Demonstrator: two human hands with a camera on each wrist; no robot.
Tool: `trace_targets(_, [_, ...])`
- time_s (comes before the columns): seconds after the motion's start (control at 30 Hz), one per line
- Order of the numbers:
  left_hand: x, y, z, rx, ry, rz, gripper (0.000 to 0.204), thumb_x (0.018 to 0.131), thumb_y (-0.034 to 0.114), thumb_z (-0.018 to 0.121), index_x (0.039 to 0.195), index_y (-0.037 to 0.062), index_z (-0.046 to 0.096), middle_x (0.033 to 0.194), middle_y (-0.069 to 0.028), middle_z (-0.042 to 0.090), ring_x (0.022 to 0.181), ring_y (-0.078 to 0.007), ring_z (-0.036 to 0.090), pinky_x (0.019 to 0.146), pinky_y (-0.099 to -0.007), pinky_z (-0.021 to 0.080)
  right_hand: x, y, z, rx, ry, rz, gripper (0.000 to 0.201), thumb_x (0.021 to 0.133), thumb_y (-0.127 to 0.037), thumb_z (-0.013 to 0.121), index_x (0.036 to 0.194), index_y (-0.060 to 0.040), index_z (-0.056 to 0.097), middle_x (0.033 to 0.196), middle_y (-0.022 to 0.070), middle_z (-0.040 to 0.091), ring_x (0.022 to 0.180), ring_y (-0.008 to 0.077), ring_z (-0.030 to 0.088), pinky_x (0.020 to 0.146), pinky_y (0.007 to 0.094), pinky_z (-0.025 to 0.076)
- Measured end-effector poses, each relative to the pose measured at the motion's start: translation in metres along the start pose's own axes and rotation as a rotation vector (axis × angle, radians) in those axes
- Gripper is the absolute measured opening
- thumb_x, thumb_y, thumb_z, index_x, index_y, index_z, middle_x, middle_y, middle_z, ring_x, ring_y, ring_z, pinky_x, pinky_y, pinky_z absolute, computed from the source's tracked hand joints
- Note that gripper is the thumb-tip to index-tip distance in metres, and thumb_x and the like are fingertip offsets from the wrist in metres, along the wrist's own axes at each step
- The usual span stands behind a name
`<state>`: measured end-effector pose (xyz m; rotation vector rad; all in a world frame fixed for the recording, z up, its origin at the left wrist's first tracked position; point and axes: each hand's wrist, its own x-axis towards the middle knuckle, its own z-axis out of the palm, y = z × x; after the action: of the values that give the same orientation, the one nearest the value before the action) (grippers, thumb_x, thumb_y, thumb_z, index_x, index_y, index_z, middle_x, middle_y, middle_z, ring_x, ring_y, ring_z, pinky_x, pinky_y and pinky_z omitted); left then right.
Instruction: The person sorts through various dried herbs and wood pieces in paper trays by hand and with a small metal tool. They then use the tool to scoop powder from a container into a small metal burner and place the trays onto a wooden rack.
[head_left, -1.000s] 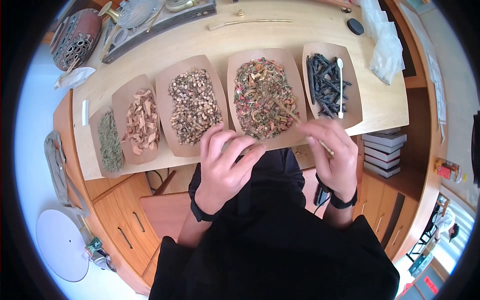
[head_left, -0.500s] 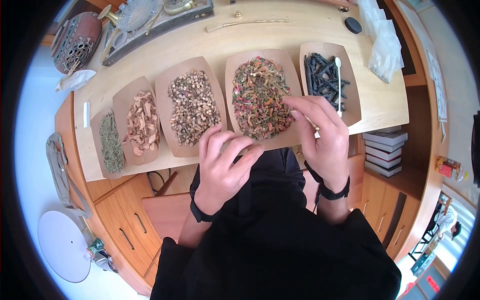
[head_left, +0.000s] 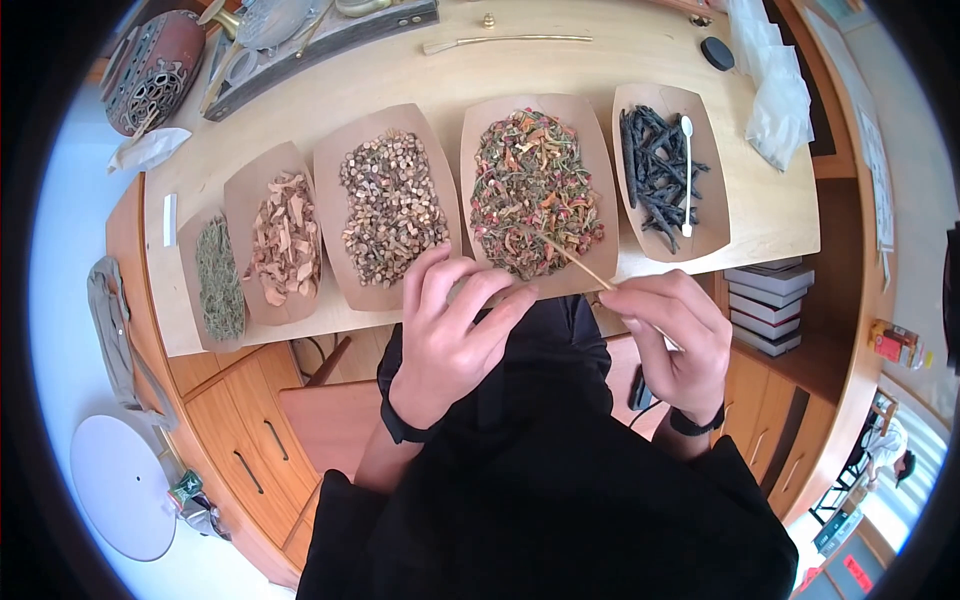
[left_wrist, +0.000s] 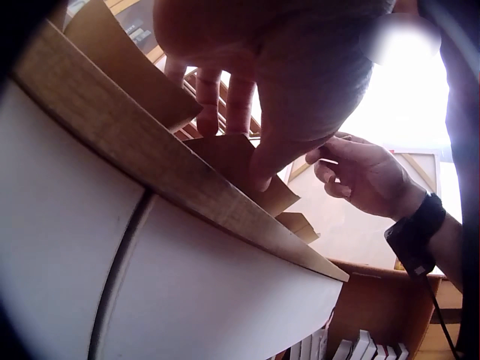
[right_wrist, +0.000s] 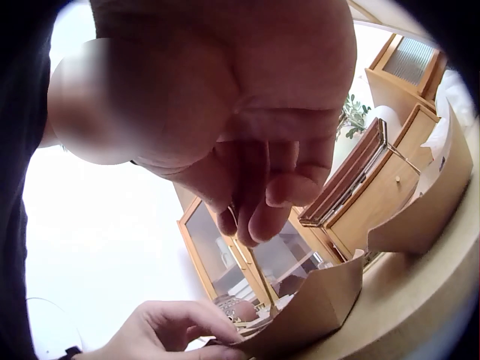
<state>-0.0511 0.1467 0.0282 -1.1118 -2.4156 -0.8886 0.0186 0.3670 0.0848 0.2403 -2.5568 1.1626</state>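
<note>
My right hand point(head_left: 675, 325) pinches a slim golden-brown stick point(head_left: 580, 262) between thumb and fingertips. Its far end reaches into the mixed dried petals and herbs point(head_left: 535, 180) in a brown paper tray point(head_left: 597, 150). At that tray's near left corner, my left hand point(head_left: 445, 325) holds the edge, thumb outside and fingers bent over the rim. The left wrist view shows the thumb point(left_wrist: 261, 176) against the tray's outer wall. From the right wrist, the stick point(right_wrist: 262, 277) slants down from the fingers to the tray's rim point(right_wrist: 330, 292).
Left of it stand trays of round slices point(head_left: 395, 195), pinkish-brown chips point(head_left: 285, 235) and grey-green herb point(head_left: 220, 280). On the right, dark sticks point(head_left: 655, 165) share a tray with a white spoon point(head_left: 688, 180). A brass rod point(head_left: 510, 40) and a black lid point(head_left: 716, 53) lie behind.
The right hand first moved in over the petals, then drew back toward the body and right, with the stick's tip still among them. The left hand keeps its place at the tray's corner.
</note>
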Motion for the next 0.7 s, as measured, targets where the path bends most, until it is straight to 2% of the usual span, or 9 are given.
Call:
trace_targets(0.07, [0.0, 0.0, 0.0, -0.005, -0.001, 0.003, 0.024, 0.069, 0.006, 0.081, 0.09, 0.0152, 0.079, 0.095, 0.0023, 0.066, 0.09, -0.022, 0.057, 0.096, -0.047, 0.046, -0.001, -0.001, -0.005, 0.105, -0.08, 0.01, 0.025, 0.08, 0.005, 0.074, 0.104, -0.0028, 0.074, 0.092, 0.011, 0.069, 0.075, 0.0262, 0.066, 0.066, 0.0348, 0.053])
trace_targets(0.17, [0.001, 0.001, 0.0, -0.008, -0.01, 0.003, 0.021, 0.071, 0.007, 0.077, 0.09, 0.0141, 0.077, 0.094, 0.0017, 0.065, 0.095, -0.0218, 0.057, 0.098, -0.0488, 0.047, -0.002, 0.004, 0.0, 0.14, -0.128, 0.085, 0.027, 0.081, 0.005, 0.073, 0.107, -0.0037, 0.073, 0.095, 0.0115, 0.069, 0.079, 0.0273, 0.067, 0.068, 0.0355, 0.054])
trace_targets(0.2, [0.001, 0.002, 0.0, -0.008, -0.01, 0.003, 0.021, 0.071, 0.007, 0.077, 0.09, 0.0141, 0.077, 0.094, 0.0017, 0.065, 0.095, -0.0218, 0.057, 0.098, -0.0488, 0.047, -0.001, 0.006, 0.004, 0.14, -0.128, 0.085, 0.027, 0.081, 0.005, 0.073, 0.107, -0.0037, 0.073, 0.095, 0.0115, 0.069, 0.079, 0.0273, 0.067, 0.068, 0.0355, 0.054])
trace_targets(0.3, [0.001, 0.002, -0.001, 0.001, -0.018, 0.008, 0.021, 0.071, 0.007, 0.077, 0.09, 0.0139, 0.077, 0.095, 0.0016, 0.065, 0.095, -0.022, 0.058, 0.098, -0.049, 0.047, 0.006, 0.013, 0.013, 0.015, 0.022, 0.078, 0.03, 0.085, 0.005, 0.071, 0.113, -0.0056, 0.071, 0.101, 0.013, 0.068, 0.087, 0.0297, 0.068, 0.072, 0.0353, 0.055])
trace_targets(0.4, [0.0, 0.002, -0.001, 0.003, -0.025, 0.001, 0.022, 0.071, 0.007, 0.078, 0.091, 0.0135, 0.077, 0.095, 0.0015, 0.065, 0.095, -0.0221, 0.058, 0.098, -0.0489, 0.047, 0.009, 0.009, 0.012, -0.002, 0.057, 0.07, 0.028, 0.086, 0.004, 0.071, 0.112, -0.0054, 0.072, 0.099, 0.0125, 0.069, 0.085, 0.0296, 0.068, 0.072, 0.0344, 0.055])
trace_targets(0.53, [0.0, 0.003, 0.001, 0.009, -0.006, -0.01, 0.021, 0.07, 0.006, 0.078, 0.091, 0.0126, 0.078, 0.093, 0.0013, 0.065, 0.094, -0.0217, 0.058, 0.098, -0.0483, 0.047, 0.004, 0.005, 0.008, 0.103, 0.027, 0.06, 0.028, 0.085, 0.004, 0.071, 0.111, -0.0053, 0.072, 0.096, 0.0122, 0.069, 0.084, 0.0294, 0.068, 0.072, 0.0337, 0.055])
trace_targets(0.6, [0.001, 0.004, 0.001, 0.014, -0.001, -0.014, 0.021, 0.07, 0.006, 0.078, 0.09, 0.0124, 0.078, 0.093, 0.0013, 0.065, 0.093, -0.0215, 0.058, 0.098, -0.0481, 0.047, 0.003, 0.005, 0.01, 0.17, -0.083, 0.108, 0.027, 0.085, 0.004, 0.071, 0.11, -0.0053, 0.073, 0.095, 0.0121, 0.069, 0.083, 0.0287, 0.068, 0.072, 0.0331, 0.055])
trace_targets(0.67, [0.002, 0.004, 0.001, 0.019, 0.0, 0.005, 0.022, 0.07, 0.006, 0.078, 0.091, 0.0125, 0.078, 0.092, 0.0013, 0.065, 0.093, -0.0212, 0.058, 0.098, -0.048, 0.047, 0.004, 0.009, 0.013, 0.085, -0.076, 0.119, 0.026, 0.085, 0.005, 0.071, 0.109, -0.0047, 0.073, 0.097, 0.0124, 0.07, 0.083, 0.028, 0.068, 0.071, 0.0332, 0.055])
trace_targets(0.7, [0.002, 0.003, 0.0, 0.019, -0.001, 0.004, 0.022, 0.07, 0.006, 0.078, 0.091, 0.0125, 0.078, 0.092, 0.0013, 0.065, 0.093, -0.0212, 0.058, 0.098, -0.048, 0.047, 0.004, 0.011, 0.013, 0.06, -0.01, 0.1, 0.026, 0.085, 0.005, 0.07, 0.109, -0.0046, 0.074, 0.097, 0.0126, 0.07, 0.082, 0.0276, 0.068, 0.07, 0.033, 0.055])
